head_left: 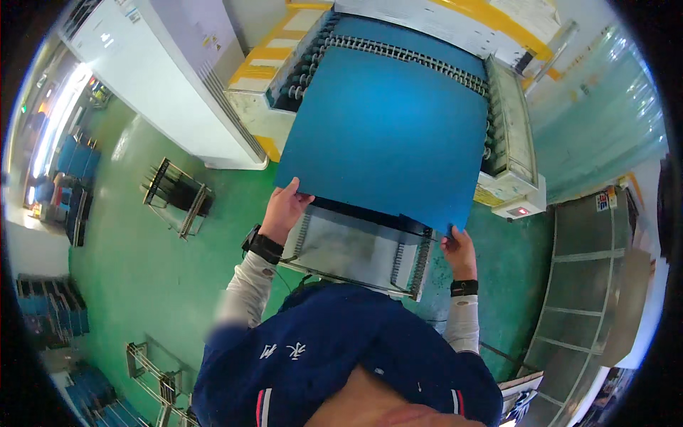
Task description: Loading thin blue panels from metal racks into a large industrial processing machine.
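A large flat blue panel (388, 128) lies over the rollers of a conveyor machine, its near edge reaching out toward me. My left hand (286, 208) grips the panel's near left corner, thumb on top and fingers curled at the edge. At the near right corner, my right hand (459, 250) pinches the panel between thumb and fingers. Below the near edge stands a slotted rack (348, 245) with ridged sides, partly covered by the panel. Behind this panel, more blue surface (413, 43) shows beyond a row of roller discs (405, 55).
A tall white cabinet (167, 85) stands left of the machine. Small metal racks (178, 196) sit on the green floor (121, 285) at left. To the right are the machine's side rail (514, 128), a small control box (523, 206) and a grey shelf unit (580, 277).
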A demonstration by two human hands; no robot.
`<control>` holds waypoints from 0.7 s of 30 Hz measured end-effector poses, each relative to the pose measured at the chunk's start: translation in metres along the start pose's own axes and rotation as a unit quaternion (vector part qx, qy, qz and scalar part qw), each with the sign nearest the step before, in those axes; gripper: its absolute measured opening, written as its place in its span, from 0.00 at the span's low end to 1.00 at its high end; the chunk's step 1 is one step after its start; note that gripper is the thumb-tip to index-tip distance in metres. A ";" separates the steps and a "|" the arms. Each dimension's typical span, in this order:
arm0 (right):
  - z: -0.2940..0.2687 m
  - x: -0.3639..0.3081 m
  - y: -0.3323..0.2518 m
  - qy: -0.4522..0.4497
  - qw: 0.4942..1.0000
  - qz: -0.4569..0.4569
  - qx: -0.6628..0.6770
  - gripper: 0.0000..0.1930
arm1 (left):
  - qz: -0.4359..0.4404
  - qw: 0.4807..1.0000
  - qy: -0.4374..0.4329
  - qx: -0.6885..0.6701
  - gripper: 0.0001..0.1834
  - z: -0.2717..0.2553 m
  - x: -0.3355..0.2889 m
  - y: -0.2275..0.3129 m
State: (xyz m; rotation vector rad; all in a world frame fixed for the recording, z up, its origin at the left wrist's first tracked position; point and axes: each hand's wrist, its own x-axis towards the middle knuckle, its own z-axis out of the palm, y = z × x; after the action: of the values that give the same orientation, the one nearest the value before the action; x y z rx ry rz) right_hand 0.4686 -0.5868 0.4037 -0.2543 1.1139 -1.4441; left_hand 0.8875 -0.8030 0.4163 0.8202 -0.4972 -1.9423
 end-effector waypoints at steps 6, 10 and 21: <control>-0.008 0.001 0.000 0.143 0.969 -0.122 0.160 0.05 | 0.017 1.000 -0.008 0.008 0.07 0.000 0.021 0.022; 0.004 0.010 -0.006 0.153 0.956 -0.126 0.216 0.05 | 0.023 0.999 -0.025 0.042 0.08 -0.006 0.043 0.034; 0.048 0.050 -0.004 0.149 0.965 -0.113 0.183 0.08 | -0.001 0.999 -0.034 0.025 0.11 -0.016 0.099 0.040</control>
State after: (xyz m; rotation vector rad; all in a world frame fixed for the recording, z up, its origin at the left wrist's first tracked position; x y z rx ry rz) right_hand 0.4886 -0.6533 0.4090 0.1071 1.0529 -1.9070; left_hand 0.8900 -0.9088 0.3969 0.7892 -0.5878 -1.9709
